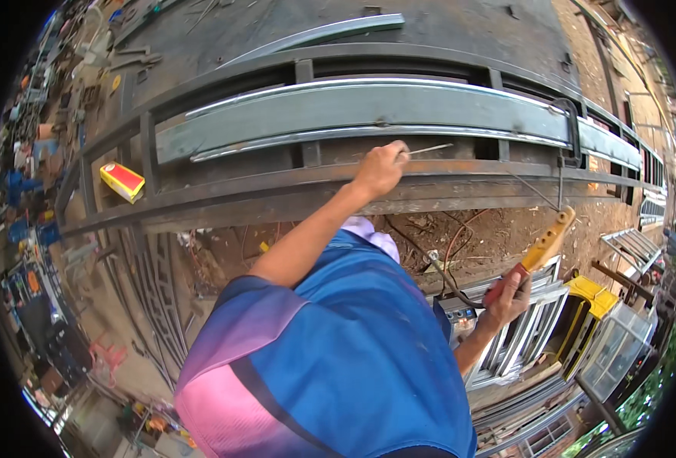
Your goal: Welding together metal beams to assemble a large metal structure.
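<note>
My left hand is closed round a thin, pale welding rod. The rod points right, above the near rail of a dark steel frame. On that frame lies a long grey steel channel with shiny edges. A C-clamp grips the channel near its right end. In my right hand is a welding electrode holder with a red handle and yellow jaws, raised toward the clamp's lower end. Thin dark rods show near its tip; whether one sits in the jaws I cannot tell.
A yellow and red box sits on the frame at left. Another metal strip lies on the steel plate beyond. A welding machine, stacked metal frames and a yellow casing stand at right. Cables cross the dirt.
</note>
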{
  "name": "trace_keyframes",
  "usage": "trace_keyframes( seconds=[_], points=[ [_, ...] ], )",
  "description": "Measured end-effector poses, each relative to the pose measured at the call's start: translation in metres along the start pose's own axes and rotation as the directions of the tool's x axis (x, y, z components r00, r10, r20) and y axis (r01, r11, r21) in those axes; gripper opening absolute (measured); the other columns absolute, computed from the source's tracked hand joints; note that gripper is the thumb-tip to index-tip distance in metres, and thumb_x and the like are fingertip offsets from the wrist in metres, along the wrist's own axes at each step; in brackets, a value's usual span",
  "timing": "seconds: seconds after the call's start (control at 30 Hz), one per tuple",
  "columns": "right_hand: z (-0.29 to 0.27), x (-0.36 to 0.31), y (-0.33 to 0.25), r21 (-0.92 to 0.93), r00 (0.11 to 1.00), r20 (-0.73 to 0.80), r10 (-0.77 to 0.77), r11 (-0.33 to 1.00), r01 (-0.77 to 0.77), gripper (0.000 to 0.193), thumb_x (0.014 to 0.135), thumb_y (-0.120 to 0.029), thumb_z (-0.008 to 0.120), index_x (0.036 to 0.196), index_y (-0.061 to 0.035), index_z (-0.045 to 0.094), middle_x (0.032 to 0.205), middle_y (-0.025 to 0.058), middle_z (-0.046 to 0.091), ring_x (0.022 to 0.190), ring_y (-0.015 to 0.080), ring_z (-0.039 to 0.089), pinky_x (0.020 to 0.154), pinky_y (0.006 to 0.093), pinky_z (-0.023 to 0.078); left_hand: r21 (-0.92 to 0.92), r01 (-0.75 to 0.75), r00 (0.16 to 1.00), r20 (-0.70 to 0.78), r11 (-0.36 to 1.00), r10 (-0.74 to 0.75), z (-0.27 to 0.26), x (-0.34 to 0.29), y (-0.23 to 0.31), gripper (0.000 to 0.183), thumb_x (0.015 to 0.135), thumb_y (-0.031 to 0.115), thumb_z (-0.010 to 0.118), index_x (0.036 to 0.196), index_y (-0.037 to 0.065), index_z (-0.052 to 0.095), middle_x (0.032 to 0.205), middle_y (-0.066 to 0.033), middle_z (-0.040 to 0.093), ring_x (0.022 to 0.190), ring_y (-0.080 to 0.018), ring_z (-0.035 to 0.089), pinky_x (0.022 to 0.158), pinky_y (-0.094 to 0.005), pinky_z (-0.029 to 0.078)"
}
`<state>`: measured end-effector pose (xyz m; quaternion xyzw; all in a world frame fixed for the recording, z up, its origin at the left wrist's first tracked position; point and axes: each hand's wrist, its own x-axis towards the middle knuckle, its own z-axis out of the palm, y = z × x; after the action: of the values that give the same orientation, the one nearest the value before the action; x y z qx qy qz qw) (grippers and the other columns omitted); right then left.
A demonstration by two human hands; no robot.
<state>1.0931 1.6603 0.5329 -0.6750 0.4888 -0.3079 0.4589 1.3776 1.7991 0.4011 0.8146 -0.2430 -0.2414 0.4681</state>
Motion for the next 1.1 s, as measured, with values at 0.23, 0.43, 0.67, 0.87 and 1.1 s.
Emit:
trace_keyframes(
  seconds=[0.23, 0.43, 0.67, 0.87, 1.1],
  points=[
    [0.045, 0.012, -0.030, 0.008, 0.999, -0.026, -0.032, 0.999, 0.033, 0.027, 0.095, -0.029, 0.060, 0.099, -0.0025, 0.058, 0.074, 0.0017, 0.057, 0.054, 0.0084, 0.051, 0.046, 0.0210, 0.041, -0.059, 0.029, 0.996, -0.088, 0.998, -0.034, -0.059, 0.000, -0.032, 0.021, 0.090, 0.022, 0.056, 0.096, 0.004, 0.065, 0.092, -0.0208, 0.066, 0.089, -0.0412, 0.062, 0.078, -0.0464, 0.049],
    [0.078, 0.015, -0.039, -0.052, 1.000, -0.019, -0.025, 0.998, 0.024, 0.026, 0.094, -0.027, 0.061, 0.098, -0.0022, 0.059, 0.074, 0.0016, 0.057, 0.054, 0.0080, 0.052, 0.047, 0.0209, 0.041, 0.114, 0.011, 0.993, -0.122, 0.993, 0.003, -0.130, 0.002, -0.069, 0.020, 0.089, 0.018, 0.057, 0.098, 0.002, 0.066, 0.090, -0.0158, 0.068, 0.085, -0.0286, 0.065, 0.079, -0.0360, 0.049],
    [0.105, 0.019, -0.067, -0.061, 0.996, -0.082, -0.035, 0.998, 0.030, 0.038, 0.092, -0.022, 0.065, 0.119, 0.0009, 0.052, 0.072, 0.0024, 0.058, 0.054, 0.0069, 0.051, 0.048, 0.0202, 0.039, 0.091, 0.089, 0.995, -0.050, 0.992, -0.084, -0.126, 0.057, -0.044, 0.020, 0.091, 0.017, 0.057, 0.098, 0.000, 0.066, 0.087, -0.0179, 0.067, 0.084, -0.0279, 0.066, 0.077, -0.0359, 0.048],
    [0.094, 0.039, -0.092, -0.244, 0.981, -0.087, -0.175, 0.958, 0.150, 0.049, 0.091, -0.019, 0.067, 0.131, -0.0005, 0.047, 0.068, 0.0010, 0.059, 0.054, 0.0049, 0.050, 0.049, 0.0190, 0.036, 0.068, -0.125, 0.992, 0.011, 0.990, 0.124, -0.068, 0.123, -0.033, 0.022, 0.091, 0.020, 0.057, 0.099, 0.002, 0.066, 0.087, -0.0206, 0.066, 0.083, -0.0335, 0.065, 0.076, -0.0386, 0.049],
    [0.107, 0.072, -0.113, -0.294, 0.968, -0.087, -0.233, 0.935, 0.199, 0.047, 0.090, -0.019, 0.068, 0.129, -0.0003, 0.050, 0.068, 0.0015, 0.060, 0.054, 0.0039, 0.050, 0.048, 0.0184, 0.035, 0.172, -0.223, 0.975, 0.012, 0.960, 0.224, -0.010, 0.185, -0.003, 0.019, 0.091, 0.019, 0.056, 0.095, 0.004, 0.066, 0.089, -0.0198, 0.067, 0.085, -0.0378, 0.065, 0.075, -0.0427, 0.050]
  ],
)
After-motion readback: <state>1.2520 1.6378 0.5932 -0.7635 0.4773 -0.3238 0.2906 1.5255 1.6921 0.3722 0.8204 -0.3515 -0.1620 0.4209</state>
